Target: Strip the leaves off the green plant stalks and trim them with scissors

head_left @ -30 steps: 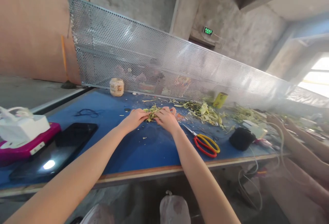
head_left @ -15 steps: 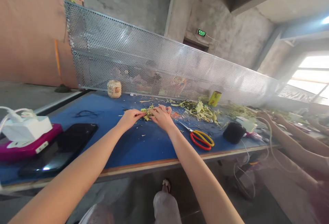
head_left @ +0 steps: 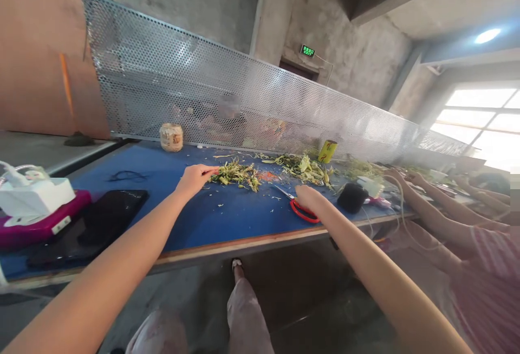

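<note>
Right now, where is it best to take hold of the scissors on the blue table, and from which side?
Probably by the red handle loops, from the near table edge: they point toward the person, the blades point away. The right hand already covers them.

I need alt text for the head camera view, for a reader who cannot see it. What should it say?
Over a blue table, the person's left hand touches a pile of green plant scraps, while the right hand rests on red-handled scissors. A black phone lies to the left, a perforated metal screen stands behind, and another person's arms reach in at right.
</note>
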The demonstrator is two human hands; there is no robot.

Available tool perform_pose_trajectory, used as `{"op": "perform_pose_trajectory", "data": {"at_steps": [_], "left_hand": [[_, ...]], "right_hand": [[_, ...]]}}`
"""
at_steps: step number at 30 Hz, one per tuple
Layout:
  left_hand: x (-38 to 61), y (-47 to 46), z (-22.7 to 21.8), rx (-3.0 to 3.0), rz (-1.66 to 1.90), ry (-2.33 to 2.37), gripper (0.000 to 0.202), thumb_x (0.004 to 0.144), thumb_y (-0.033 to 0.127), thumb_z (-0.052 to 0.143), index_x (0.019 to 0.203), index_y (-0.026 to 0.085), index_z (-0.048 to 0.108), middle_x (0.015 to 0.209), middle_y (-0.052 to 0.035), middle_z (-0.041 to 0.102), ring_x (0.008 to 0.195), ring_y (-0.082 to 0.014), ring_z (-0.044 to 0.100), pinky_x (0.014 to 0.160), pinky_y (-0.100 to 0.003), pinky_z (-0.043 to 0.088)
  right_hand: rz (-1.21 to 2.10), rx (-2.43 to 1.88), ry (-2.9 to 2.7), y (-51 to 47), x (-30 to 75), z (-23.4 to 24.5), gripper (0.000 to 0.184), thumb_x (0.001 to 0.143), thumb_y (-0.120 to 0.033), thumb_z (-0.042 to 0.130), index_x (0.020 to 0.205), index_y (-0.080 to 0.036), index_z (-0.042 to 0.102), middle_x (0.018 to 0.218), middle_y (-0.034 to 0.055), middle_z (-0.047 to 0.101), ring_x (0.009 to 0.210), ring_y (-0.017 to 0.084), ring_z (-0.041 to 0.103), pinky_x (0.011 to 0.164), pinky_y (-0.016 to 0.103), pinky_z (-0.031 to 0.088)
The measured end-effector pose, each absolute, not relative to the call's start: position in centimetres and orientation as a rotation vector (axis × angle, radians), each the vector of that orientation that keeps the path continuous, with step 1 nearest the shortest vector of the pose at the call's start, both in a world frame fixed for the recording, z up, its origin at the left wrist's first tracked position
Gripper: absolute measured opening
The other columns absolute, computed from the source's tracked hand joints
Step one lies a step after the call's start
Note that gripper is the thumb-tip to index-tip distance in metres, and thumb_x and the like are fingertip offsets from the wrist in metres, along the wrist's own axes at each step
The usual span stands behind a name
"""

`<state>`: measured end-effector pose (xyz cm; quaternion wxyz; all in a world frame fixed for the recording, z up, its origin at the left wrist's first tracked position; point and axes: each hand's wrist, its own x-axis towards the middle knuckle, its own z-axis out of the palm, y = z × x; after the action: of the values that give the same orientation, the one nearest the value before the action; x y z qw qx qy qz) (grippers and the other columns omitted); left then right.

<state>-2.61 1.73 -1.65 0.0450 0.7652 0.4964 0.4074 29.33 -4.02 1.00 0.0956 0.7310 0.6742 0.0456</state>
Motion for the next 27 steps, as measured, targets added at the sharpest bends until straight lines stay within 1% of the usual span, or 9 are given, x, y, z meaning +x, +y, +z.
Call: {"op": "perform_pose_trajectory", "data": {"at_steps": [1, 3, 8, 12, 17, 19, 21, 24, 27], "left_hand": [[-2.7, 1.7, -1.6, 2.344, 1.252, 1.518, 0.029, 0.077, 0.033, 0.046, 0.096, 0.022, 0.066, 0.092, -0.0037, 0.068, 0.077, -0.0203, 0.064, 0.069, -0.027, 0.045], [-2.8, 1.6, -1.6, 2.360, 1.262, 1.511, 0.028, 0.077, 0.032, 0.047, 0.095, 0.022, 0.066, 0.092, -0.0041, 0.068, 0.079, -0.0212, 0.063, 0.070, -0.028, 0.046], [-3.2, 1.9, -1.5, 2.395, 1.266, 1.461, 0.026, 0.077, 0.030, 0.047, 0.091, 0.024, 0.067, 0.090, -0.0025, 0.069, 0.084, -0.0213, 0.063, 0.071, -0.027, 0.047], [-3.1, 2.2, -1.6, 2.367, 1.268, 1.450, 0.026, 0.078, 0.027, 0.047, 0.096, 0.022, 0.065, 0.090, -0.0037, 0.068, 0.081, -0.0214, 0.064, 0.069, -0.028, 0.047], [-2.9, 2.3, -1.9, 2.311, 1.264, 1.447, 0.023, 0.076, 0.027, 0.053, 0.095, 0.023, 0.066, 0.093, -0.0033, 0.067, 0.081, -0.0206, 0.064, 0.075, -0.030, 0.046], [-2.9, 2.2, -1.9, 2.285, 1.263, 1.455, 0.023, 0.076, 0.028, 0.054, 0.095, 0.023, 0.065, 0.093, -0.0035, 0.067, 0.079, -0.0202, 0.064, 0.075, -0.029, 0.047], [-2.9, 2.0, -1.9, 2.263, 1.272, 1.465, 0.023, 0.076, 0.029, 0.054, 0.096, 0.023, 0.065, 0.093, -0.0028, 0.066, 0.078, -0.0198, 0.064, 0.074, -0.030, 0.047], [-2.8, 1.9, -1.9, 2.233, 1.310, 1.477, 0.023, 0.076, 0.030, 0.054, 0.095, 0.024, 0.065, 0.095, -0.0022, 0.066, 0.080, -0.0199, 0.064, 0.076, -0.031, 0.047], [-2.9, 2.1, -2.0, 2.196, 1.349, 1.487, 0.023, 0.076, 0.029, 0.054, 0.095, 0.023, 0.065, 0.095, -0.0026, 0.066, 0.084, -0.0202, 0.063, 0.076, -0.031, 0.047]], "right_hand": [[0.106, 2.170, 1.962, -4.2, 29.9, 0.9, 0.025, 0.081, -0.029, 0.050, 0.099, -0.011, 0.055, 0.096, 0.0089, 0.057, 0.087, 0.017, 0.056, 0.075, 0.033, 0.045], [0.070, 2.174, 1.929, -4.5, 30.3, 0.9, 0.025, 0.083, -0.030, 0.048, 0.099, -0.012, 0.054, 0.098, 0.0070, 0.057, 0.087, 0.015, 0.056, 0.075, 0.033, 0.046], [0.024, 2.175, 1.902, -5.7, 29.7, 1.6, 0.028, 0.083, -0.029, 0.048, 0.105, -0.012, 0.051, 0.101, 0.0074, 0.056, 0.088, 0.015, 0.056, 0.075, 0.034, 0.047], [-0.025, 2.154, 1.872, -6.3, 29.3, 1.7, 0.032, 0.076, -0.019, 0.055, 0.106, -0.009, 0.050, 0.099, 0.0136, 0.059, 0.085, 0.019, 0.059, 0.067, 0.028, 0.045], [0.039, 2.177, 1.857, -6.2, 28.6, 0.8, 0.042, 0.068, -0.011, 0.057, 0.109, -0.005, 0.046, 0.097, 0.0181, 0.059, 0.089, 0.025, 0.059, 0.063, 0.025, 0.041], [0.068, 2.228, 1.814, -5.9, 28.5, 0.6, 0.046, 0.065, -0.012, 0.059, 0.107, -0.003, 0.046, 0.094, 0.0198, 0.058, 0.086, 0.026, 0.060, 0.060, 0.026, 0.041], [0.130, 2.295, 1.779, -5.6, 28.6, 0.7, 0.045, 0.065, -0.013, 0.059, 0.106, -0.001, 0.045, 0.097, 0.0223, 0.055, 0.086, 0.028, 0.059, 0.059, 0.027, 0.041], [0.270, 2.411, 1.763, -5.3, 28.9, 1.5, 0.042, 0.071, -0.018, 0.051, 0.108, -0.002, 0.040, 0.104, 0.0245, 0.049, 0.088, 0.029, 0.057, 0.061, 0.029, 0.041], [0.337, 2.583, 1.887, -5.4, 28.7, 2.8, 0.041, 0.073, -0.028, 0.050, 0.105, -0.006, 0.038, 0.095, 0.0195, 0.051, 0.080, 0.025, 0.057, 0.058, 0.029, 0.040]]}}
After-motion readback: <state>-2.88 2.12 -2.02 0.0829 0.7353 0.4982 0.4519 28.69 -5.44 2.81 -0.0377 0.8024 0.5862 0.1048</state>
